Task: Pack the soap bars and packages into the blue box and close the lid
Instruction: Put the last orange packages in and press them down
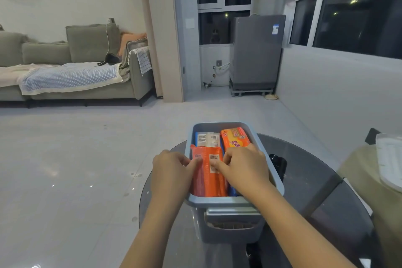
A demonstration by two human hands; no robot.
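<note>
The blue box [236,201] stands open on the round dark glass counter [315,180]; both hands reach over its near rim; the left hand [171,169] and the right hand [243,167] each press a fingertip, other fingers curled, onto the red-orange package [206,180] lying at the box's near left; behind it lie a white-and-blue package [207,139] at the far left and an orange package [235,137] at the far right; beyond, a grey sofa [87,54] stands across the pale floor.
</note>
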